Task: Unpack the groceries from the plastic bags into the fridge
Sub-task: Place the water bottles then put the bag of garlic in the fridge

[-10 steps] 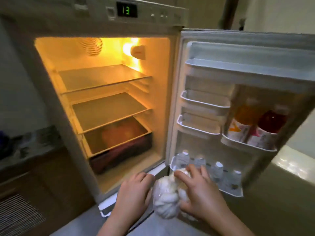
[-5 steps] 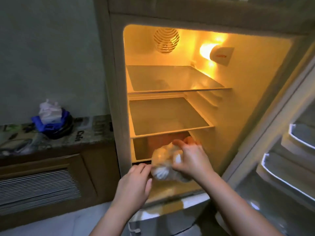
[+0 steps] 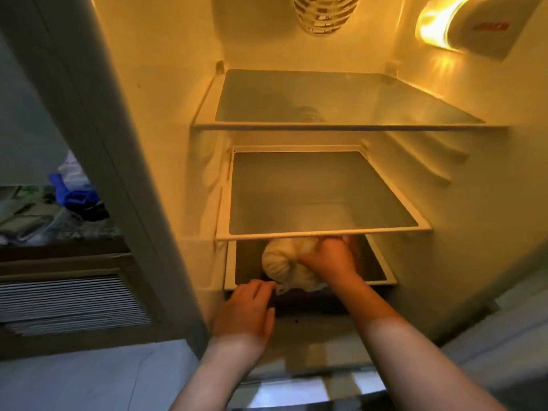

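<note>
A clear plastic bag of white garlic bulbs (image 3: 280,261) lies on the lowest glass shelf (image 3: 382,280) of the open fridge, just under the middle shelf (image 3: 321,234). My right hand (image 3: 329,262) reaches into that gap and is closed on the bag's right side. My left hand (image 3: 243,314) is lower, at the front rim of the same shelf. Its fingertips are at the bag's loose plastic tail, and whether they pinch it is unclear. The back of the bag is hidden by the middle shelf.
The top shelf (image 3: 341,127) and the middle shelf hold nothing. A dark drawer (image 3: 311,304) sits below the lowest shelf. The fridge lamp (image 3: 439,28) glows at the upper right. At the left, a counter carries a blue and white bag (image 3: 74,195) above a slatted cabinet front (image 3: 68,304).
Both hands carried the garlic bag from in front of the door into the fridge, and my right hand has pushed it onto the lowest shelf. The view has moved closer.
</note>
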